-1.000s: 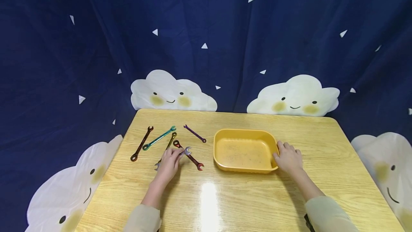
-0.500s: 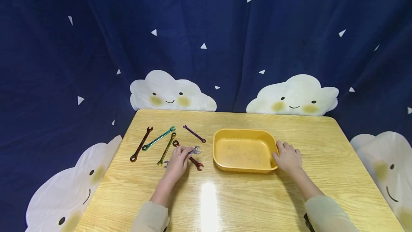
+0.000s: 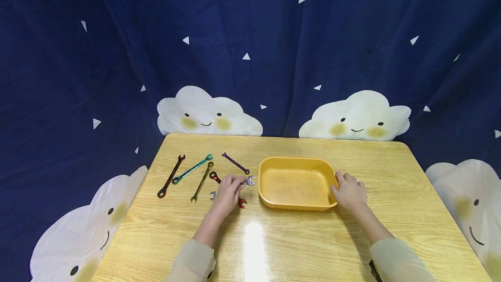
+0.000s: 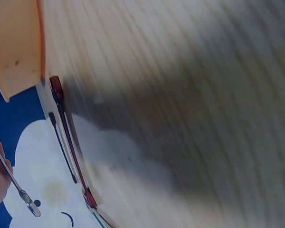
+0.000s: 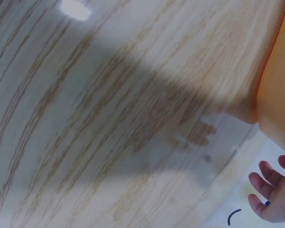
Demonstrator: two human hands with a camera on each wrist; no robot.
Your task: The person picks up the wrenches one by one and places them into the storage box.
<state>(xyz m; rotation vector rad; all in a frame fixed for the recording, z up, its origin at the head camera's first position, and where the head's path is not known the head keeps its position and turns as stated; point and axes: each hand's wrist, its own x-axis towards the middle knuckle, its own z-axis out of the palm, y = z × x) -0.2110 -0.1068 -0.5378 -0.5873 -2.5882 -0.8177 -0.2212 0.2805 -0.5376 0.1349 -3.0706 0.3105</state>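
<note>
My left hand [image 3: 227, 195] pinches a silver combination wrench [image 3: 250, 180], its open end pointing towards the yellow plastic bin [image 3: 297, 186]. The left wrist view shows the same wrench [image 4: 12, 176] raised off the table. Below the hand lies a red wrench [image 3: 243, 204], its middle hidden. My right hand [image 3: 351, 190] holds the bin's right rim, thumb over the edge; its other fingers [image 5: 261, 185] are loosely bent in the right wrist view. Nothing lies inside the bin.
Left of the bin lie a purple wrench [image 3: 236, 163], a gold wrench [image 3: 202, 182], a teal wrench [image 3: 192, 169] and a dark reddish wrench [image 3: 171, 177]. The wooden table [image 3: 297, 247] ends at a dark blue curtain [image 3: 274, 55] with cloud prints.
My left hand has carried the silver wrench rightwards, up close to the bin's left side, uncovering the gold wrench. The right hand and the bin have stayed in place.
</note>
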